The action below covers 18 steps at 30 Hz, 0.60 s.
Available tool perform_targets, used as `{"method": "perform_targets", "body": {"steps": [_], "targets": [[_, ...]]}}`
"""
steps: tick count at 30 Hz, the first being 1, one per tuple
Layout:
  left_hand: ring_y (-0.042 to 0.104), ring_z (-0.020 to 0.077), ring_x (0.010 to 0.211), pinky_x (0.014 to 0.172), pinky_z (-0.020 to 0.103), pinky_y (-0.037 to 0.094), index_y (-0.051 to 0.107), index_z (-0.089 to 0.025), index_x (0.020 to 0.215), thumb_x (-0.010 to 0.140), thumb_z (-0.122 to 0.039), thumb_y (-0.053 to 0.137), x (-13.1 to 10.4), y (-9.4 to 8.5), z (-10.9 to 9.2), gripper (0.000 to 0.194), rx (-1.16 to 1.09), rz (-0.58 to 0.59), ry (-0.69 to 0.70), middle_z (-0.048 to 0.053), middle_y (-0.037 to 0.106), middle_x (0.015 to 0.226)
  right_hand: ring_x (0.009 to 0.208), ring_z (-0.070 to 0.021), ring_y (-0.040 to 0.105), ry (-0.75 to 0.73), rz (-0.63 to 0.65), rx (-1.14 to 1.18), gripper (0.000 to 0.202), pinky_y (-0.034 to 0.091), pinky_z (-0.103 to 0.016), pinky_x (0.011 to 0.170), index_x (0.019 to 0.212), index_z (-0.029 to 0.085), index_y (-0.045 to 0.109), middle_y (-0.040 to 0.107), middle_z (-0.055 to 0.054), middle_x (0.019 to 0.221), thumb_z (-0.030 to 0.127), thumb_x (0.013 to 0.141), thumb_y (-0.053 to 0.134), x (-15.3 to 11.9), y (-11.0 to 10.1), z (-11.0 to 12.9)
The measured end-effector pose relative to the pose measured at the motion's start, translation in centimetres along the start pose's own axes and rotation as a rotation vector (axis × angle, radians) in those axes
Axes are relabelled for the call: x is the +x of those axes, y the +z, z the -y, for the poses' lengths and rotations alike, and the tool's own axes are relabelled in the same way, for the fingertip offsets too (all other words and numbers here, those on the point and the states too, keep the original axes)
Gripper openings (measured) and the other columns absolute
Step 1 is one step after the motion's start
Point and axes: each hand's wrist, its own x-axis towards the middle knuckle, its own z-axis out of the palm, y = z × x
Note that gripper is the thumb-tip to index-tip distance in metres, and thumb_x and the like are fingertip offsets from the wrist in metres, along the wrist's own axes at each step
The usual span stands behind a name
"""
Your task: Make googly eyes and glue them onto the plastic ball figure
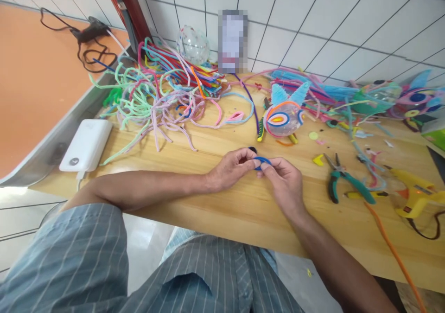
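Observation:
Low over the front of the wooden table, my left hand (233, 168) and my right hand (283, 176) meet, fingers pinched around a blue pipe cleaner (263, 160) bent into a curve. Its ends are hidden by the fingertips. A small black round piece (252, 150) shows just behind my left fingers; I cannot tell if it is held. Beyond my hands stands a clear ball figure (283, 125) with blue fuzzy ears, an orange strip and an eye of coiled white, blue and orange rings.
Left lie tangled pipe cleaners (167, 104), a white power bank (86, 145) and a red flask (127, 11). At right are green-handled pliers (351, 181), a yellow glue gun (417, 190) and an orange pipe cleaner (392, 252). A phone (232, 41) leans on the tiled wall beside a clear ball (193, 44).

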Motion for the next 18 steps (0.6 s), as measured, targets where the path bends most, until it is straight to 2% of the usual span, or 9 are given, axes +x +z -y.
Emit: {"method": "perform_targets", "body": {"steps": [8,13,18], "targets": [[0.042,0.0061,0.057,0.055,0.023,0.035,0.062,-0.015,0.087,0.072,-0.066,0.084,-0.1,0.7,-1.8,0.058,-0.069,-0.122,-0.011,-0.004,0.059,0.070,0.069,-0.0168,0.066,-0.087,0.026,0.078,0.021,0.055,-0.032,0.072,0.085,0.022,0.070,0.073,0.000,0.072,0.042,0.086,0.074,0.7,0.3,1.8],[0.044,0.0064,0.055,0.054,0.023,0.036,0.063,-0.015,0.084,0.072,-0.062,0.086,-0.3,1.5,-3.3,0.053,-0.101,-0.161,0.026,-0.005,0.058,0.067,0.069,-0.0167,0.066,-0.104,0.017,0.096,0.023,0.055,-0.032,0.073,0.087,0.022,0.069,0.072,-0.001,0.074,0.045,0.087,0.072,1.2,0.1,3.1],[0.044,0.0065,0.053,0.053,0.023,0.035,0.063,-0.016,0.084,0.077,-0.057,0.080,0.1,1.8,-3.9,0.045,-0.089,-0.171,0.062,-0.006,0.054,0.061,0.067,-0.0161,0.064,-0.134,0.044,-0.034,0.029,0.053,-0.030,0.067,0.087,0.021,0.067,0.068,0.000,0.071,0.050,0.087,0.070,2.1,-0.8,4.3]]}}
